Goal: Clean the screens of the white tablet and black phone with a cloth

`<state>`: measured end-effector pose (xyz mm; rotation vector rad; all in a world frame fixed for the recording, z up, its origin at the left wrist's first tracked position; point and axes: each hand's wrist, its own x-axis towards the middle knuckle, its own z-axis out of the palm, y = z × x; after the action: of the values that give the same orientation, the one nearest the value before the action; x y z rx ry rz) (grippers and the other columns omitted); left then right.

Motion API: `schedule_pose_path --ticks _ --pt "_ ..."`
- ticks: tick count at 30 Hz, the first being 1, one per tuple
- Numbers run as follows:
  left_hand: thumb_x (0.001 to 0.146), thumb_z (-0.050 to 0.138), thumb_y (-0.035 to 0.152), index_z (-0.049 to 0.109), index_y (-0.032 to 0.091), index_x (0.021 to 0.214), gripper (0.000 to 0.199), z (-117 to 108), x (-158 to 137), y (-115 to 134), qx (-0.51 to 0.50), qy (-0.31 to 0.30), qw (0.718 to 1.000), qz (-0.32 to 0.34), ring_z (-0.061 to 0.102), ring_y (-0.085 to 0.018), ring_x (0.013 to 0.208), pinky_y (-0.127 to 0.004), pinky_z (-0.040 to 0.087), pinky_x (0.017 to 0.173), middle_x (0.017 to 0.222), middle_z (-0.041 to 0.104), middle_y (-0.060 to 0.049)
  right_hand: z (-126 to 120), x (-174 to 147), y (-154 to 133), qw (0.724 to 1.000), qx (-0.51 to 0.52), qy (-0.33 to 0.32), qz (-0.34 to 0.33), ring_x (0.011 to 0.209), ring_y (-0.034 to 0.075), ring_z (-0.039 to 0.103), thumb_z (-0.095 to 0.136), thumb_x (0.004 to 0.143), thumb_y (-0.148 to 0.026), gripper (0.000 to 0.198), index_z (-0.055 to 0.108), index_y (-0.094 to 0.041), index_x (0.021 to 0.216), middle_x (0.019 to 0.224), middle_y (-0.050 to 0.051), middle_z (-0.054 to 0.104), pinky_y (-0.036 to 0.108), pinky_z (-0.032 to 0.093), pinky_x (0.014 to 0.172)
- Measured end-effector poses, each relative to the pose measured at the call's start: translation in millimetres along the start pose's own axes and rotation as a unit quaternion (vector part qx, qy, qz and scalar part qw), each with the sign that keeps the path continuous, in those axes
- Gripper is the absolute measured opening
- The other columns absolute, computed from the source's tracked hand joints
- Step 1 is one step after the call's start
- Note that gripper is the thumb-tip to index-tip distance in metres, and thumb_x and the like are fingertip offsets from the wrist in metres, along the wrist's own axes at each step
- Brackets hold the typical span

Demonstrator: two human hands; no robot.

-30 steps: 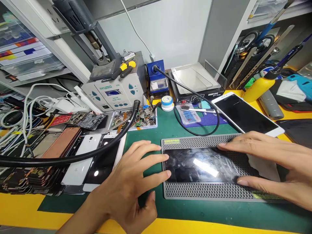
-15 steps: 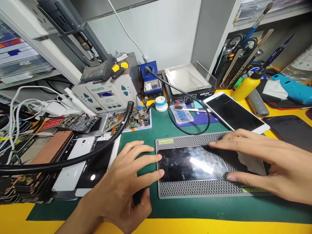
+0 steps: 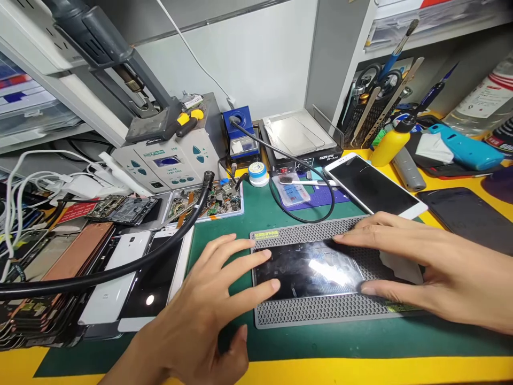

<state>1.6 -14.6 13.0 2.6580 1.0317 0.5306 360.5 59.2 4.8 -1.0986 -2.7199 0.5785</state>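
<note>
A dark, glossy phone screen (image 3: pixel 296 272) lies flat on a grey honeycomb anti-slip pad (image 3: pixel 312 312), bright reflections on its glass. My left hand (image 3: pixel 212 291) is open, fingers spread, two fingertips resting on the screen's left end and the thumb off the pad. At the other end, my right hand (image 3: pixel 425 267) spans the screen's width, a fingertip at its far edge and the thumb at its near right corner. Beneath that palm a whitish piece (image 3: pixel 401 267), cloth or paper, partly shows; the rest is hidden.
A black hose (image 3: pixel 160 256) crosses over phones (image 3: pixel 116 272) stacked at left. Behind stand a hot-air station (image 3: pixel 172 155), a tray of small parts (image 3: pixel 220 200) and a heating plate (image 3: pixel 300 139). A white phone (image 3: pixel 372 184) and yellow bottle (image 3: pixel 390 144) lie right of these.
My left fingertips have slid rightward, further onto the screen's left end. My right hand keeps its place at the other end. The camera view has shifted slightly.
</note>
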Motion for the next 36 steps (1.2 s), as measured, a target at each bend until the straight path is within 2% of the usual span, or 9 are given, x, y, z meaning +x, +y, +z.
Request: schedule_pose_path --ticks 4,7,13,19,29,36 --pt "0.066 0.053 0.017 0.053 0.024 0.137 0.072 4 5 5 0.011 -0.049 0.999 0.004 0.035 -0.034 0.145 -0.070 0.014 0.120 0.151 0.051 -0.008 -2 2 -4 1.000 0.018 -0.006 0.004 0.120 0.031 0.060 0.068 0.088 -0.054 0.065 0.043 -0.044 0.147 0.132 0.003 0.063 0.043 0.058 0.091" --pt "0.068 0.053 0.016 0.052 0.026 0.136 0.070 5 6 7 0.021 -0.047 0.999 0.002 0.036 -0.034 0.145 -0.071 0.011 0.120 0.149 0.053 -0.007 -4 2 -6 0.999 0.035 -0.001 -0.001 0.117 0.031 0.062 0.069 0.088 -0.052 0.063 0.046 -0.042 0.146 0.131 0.004 0.064 0.043 0.058 0.090" --pt "0.067 0.053 0.016 0.053 0.025 0.133 0.067 6 7 9 0.023 -0.019 1.000 0.001 0.041 -0.037 0.142 -0.074 0.012 0.118 0.144 0.057 -0.011 -8 2 -11 0.999 0.039 0.001 -0.003 0.118 0.031 0.061 0.069 0.089 -0.051 0.061 0.049 -0.040 0.145 0.132 0.004 0.064 0.044 0.058 0.092" --pt "0.067 0.053 0.015 0.052 0.024 0.136 0.070 7 7 6 0.031 -0.034 0.999 0.014 0.038 -0.037 0.145 -0.074 0.011 0.118 0.147 0.055 -0.011 -9 4 -14 0.999 0.045 0.002 -0.004 0.121 0.031 0.060 0.069 0.089 -0.050 0.057 0.053 -0.039 0.142 0.130 0.003 0.065 0.046 0.054 0.099" --pt "0.067 0.054 0.016 0.055 0.023 0.135 0.068 6 7 7 0.033 -0.035 0.999 0.016 0.035 -0.036 0.146 -0.073 0.012 0.119 0.147 0.056 -0.009 -8 3 -11 0.999 0.041 0.002 -0.016 0.124 0.030 0.058 0.070 0.089 -0.048 0.058 0.051 -0.039 0.143 0.133 0.003 0.064 0.045 0.055 0.099" --pt "0.067 0.054 0.016 0.055 0.024 0.135 0.068 9 6 6 0.033 -0.021 0.999 0.012 0.039 -0.037 0.144 -0.075 0.013 0.118 0.146 0.057 -0.011 -8 4 -12 0.998 0.058 0.007 -0.018 0.122 0.030 0.060 0.073 0.086 -0.043 0.060 0.054 -0.039 0.143 0.133 0.002 0.066 0.046 0.054 0.101"
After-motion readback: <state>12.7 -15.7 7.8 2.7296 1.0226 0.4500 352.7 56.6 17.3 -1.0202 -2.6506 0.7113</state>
